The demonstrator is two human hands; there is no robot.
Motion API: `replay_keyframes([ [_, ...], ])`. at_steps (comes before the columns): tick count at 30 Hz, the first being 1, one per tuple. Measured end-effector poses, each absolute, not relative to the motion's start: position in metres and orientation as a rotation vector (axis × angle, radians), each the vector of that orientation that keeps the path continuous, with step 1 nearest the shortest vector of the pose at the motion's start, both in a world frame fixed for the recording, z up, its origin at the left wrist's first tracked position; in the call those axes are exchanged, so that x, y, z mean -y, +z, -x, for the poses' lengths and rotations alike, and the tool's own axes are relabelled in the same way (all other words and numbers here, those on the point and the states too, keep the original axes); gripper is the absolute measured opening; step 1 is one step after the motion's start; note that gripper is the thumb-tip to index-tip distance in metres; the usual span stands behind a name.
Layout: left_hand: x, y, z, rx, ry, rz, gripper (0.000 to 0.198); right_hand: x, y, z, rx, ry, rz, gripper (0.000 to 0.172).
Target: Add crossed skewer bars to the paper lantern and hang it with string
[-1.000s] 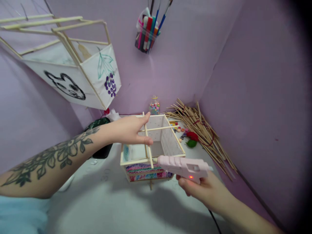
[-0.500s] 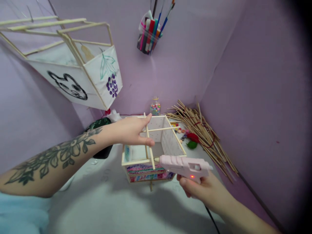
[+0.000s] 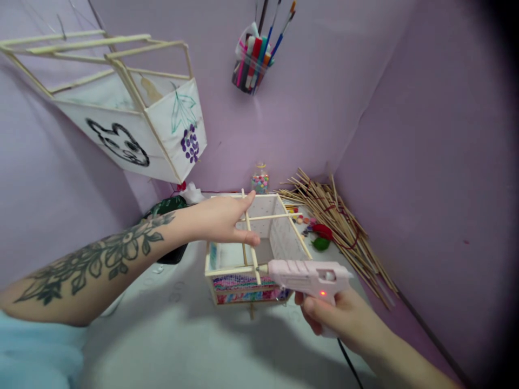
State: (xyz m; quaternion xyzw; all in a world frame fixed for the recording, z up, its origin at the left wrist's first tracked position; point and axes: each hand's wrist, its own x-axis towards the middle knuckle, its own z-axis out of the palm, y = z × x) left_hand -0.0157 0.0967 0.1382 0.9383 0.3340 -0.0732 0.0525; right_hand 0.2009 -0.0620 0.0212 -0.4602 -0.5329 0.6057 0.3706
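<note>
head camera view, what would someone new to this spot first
Most likely the large white-panelled stick frame at the upper left, with its black animal face and purple grapes. Next, low and right of centre, the pink glue gun with its red light lit, gripped in the right hand. The leafy dark tattoo on the left forearm, at the picture's left, also stands out.

"What sort of place?"

"A craft corner, apparently; home or studio, hard to say."

"Judging by what?"

"Lilac walls (image 3: 300,119) behind a pale table (image 3: 174,335). Markers (image 3: 257,49) and brushes (image 3: 278,45) in a cup (image 3: 248,73) at twelve o'clock, a stick frame (image 3: 128,85) with painted white panels (image 3: 172,140) at ten, bundled sticks (image 3: 343,216) between three and four, a pink glue gun (image 3: 302,275) at five, a jar (image 3: 260,173) of colourful bits (image 3: 260,184) at the dial's centre."
</note>
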Motion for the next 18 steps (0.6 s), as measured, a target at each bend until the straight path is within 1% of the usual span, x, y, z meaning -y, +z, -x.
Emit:
replay_keyframes([
  [2,-0.097,0.138,0.015,-1.021,-0.224,-2.853,0.104,0.061,0.019,-0.203,1.392,1.551,1.126,0.044],
  [7,-0.097,0.137,0.014,-1.053,-0.242,-2.862,0.108,0.062,0.008,-0.214,1.253,1.517,1.058,0.047],
  [10,-0.095,0.137,0.013,-1.074,-0.252,-2.855,0.108,0.062,0.004,-0.22,1.138,1.447,1.017,0.044],
  [13,-0.094,0.137,0.013,-1.065,-0.24,-2.868,0.107,0.063,0.004,-0.223,1.066,1.396,1.042,0.041],
  [16,-0.094,0.136,0.012,-1.052,-0.222,-2.899,0.107,0.064,0.01,-0.229,1.012,1.343,1.097,0.041],
  [18,-0.093,0.136,0.011,-1.042,-0.215,-2.898,0.104,0.062,0.016,-0.237,1.027,1.299,1.11,0.041],
])
